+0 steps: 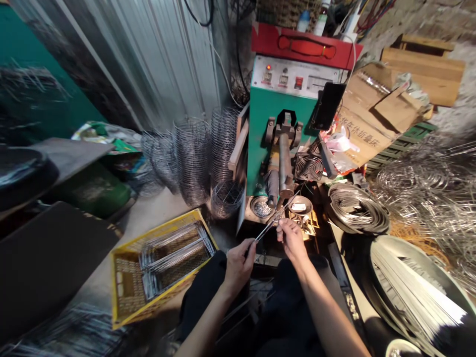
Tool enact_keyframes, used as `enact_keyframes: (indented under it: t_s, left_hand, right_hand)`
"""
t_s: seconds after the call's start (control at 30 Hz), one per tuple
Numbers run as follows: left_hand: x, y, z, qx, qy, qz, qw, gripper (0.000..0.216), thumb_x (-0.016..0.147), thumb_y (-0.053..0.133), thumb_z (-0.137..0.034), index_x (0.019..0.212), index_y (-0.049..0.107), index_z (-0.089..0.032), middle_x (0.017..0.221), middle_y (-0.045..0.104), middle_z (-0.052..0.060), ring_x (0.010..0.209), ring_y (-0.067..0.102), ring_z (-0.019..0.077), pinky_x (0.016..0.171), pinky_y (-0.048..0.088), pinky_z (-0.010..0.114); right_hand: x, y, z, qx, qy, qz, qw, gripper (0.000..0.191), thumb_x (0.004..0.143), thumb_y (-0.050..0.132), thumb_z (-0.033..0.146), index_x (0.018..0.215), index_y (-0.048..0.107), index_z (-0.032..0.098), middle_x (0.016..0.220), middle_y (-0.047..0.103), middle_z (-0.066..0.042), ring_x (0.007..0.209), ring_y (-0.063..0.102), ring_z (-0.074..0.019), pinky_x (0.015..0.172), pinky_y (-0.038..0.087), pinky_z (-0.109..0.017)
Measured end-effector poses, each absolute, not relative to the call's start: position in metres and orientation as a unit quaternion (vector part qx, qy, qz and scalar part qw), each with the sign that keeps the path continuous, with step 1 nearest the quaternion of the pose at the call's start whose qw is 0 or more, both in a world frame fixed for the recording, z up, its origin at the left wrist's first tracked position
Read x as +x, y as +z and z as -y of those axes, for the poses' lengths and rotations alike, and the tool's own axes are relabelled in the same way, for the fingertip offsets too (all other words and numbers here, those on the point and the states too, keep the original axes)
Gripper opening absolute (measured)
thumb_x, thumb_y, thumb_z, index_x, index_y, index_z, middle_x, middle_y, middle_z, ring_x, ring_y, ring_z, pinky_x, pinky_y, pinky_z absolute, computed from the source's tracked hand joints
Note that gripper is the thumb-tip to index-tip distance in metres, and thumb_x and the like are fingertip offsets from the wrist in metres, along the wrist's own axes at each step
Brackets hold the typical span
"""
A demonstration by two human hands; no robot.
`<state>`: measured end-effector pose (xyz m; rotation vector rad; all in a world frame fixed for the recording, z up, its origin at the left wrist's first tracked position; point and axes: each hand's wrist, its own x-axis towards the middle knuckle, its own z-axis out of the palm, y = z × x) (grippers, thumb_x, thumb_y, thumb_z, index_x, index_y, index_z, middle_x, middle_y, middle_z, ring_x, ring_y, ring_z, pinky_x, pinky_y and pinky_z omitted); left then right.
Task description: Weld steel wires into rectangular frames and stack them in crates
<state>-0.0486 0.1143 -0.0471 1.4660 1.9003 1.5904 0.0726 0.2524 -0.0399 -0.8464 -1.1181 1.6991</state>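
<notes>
My left hand (240, 263) is closed around the near end of a thin bent metal wire piece (268, 225). My right hand (290, 237) pinches the same wire farther along, just in front of the green and red welding machine (277, 106). The wire's far end reaches toward the machine's upright metal electrode arm (284, 166). Both hands are above my lap, close together.
A yellow crate (126, 292) with several wire pieces lies at lower left. Stacks of round wire baskets (193, 158) stand left of the machine. Coiled wire rings (355, 208) and a pan of straight rods (416, 292) are on the right, with cardboard (372, 119) behind.
</notes>
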Motion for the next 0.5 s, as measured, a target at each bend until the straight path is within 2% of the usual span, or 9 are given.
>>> enact_keyframes:
  t_s: [0.27,0.5]
  left_hand:
    - [-0.0493,-0.0445,-0.12,0.5,0.546,-0.66,0.126,0.02,0.097,0.051,-0.024,0.097,0.069,-0.017,0.082,0.074,0.003,0.071,0.069,0.0156,0.066,0.048,0.023]
    - [-0.0519,-0.047,-0.1202,0.515,0.535,-0.662,0.103,0.018,0.097,0.052,-0.022,0.098,0.068,-0.017,0.085,0.075,0.004,0.075,0.071,0.0162,0.07,0.05,0.023]
  right_hand:
    - [0.0676,-0.0335,-0.257,-0.349,0.687,0.459,0.442,0.035,0.072,0.077,0.044,0.061,0.059,0.017,0.051,0.055,0.004,0.037,0.042,-0.0047,0.036,0.03,-0.018]
    - [0.0657,-0.0313,-0.259,-0.36,0.699,0.442,0.433,0.031,0.07,0.077,0.043,0.066,0.059,0.017,0.051,0.056,0.004,0.036,0.041,-0.0047,0.034,0.028,-0.017]
